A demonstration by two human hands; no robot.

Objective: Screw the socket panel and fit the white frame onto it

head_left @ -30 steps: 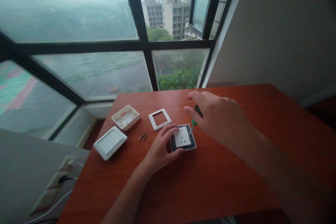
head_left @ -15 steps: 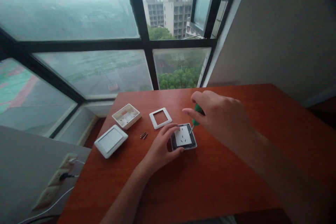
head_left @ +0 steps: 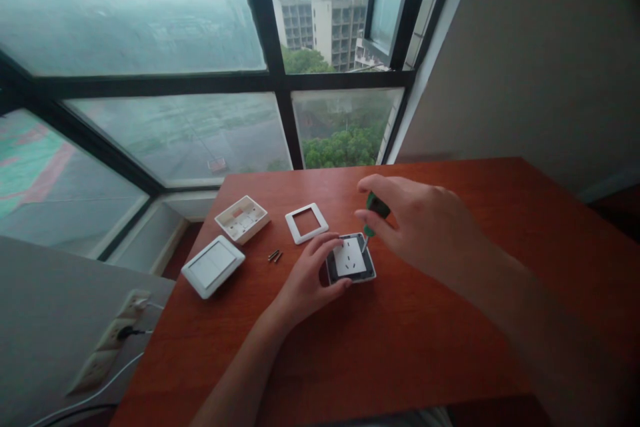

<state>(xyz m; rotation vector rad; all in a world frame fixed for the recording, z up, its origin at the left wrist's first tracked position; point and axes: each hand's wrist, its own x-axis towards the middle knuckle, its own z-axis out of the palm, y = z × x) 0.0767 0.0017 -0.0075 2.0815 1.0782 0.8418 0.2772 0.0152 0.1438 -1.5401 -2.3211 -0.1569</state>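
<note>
Work looks partway done: the left hand clasps the socket at lower centre, the right hand pinches a screwdriver at its right edge, with the cover frame off and screws loose farther left

Dark-framed windows stand behind a reddish wooden table.

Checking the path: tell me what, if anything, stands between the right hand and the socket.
Only the screwdriver in the right hand, its tip at the right side of the socket; nothing else visible.
</note>
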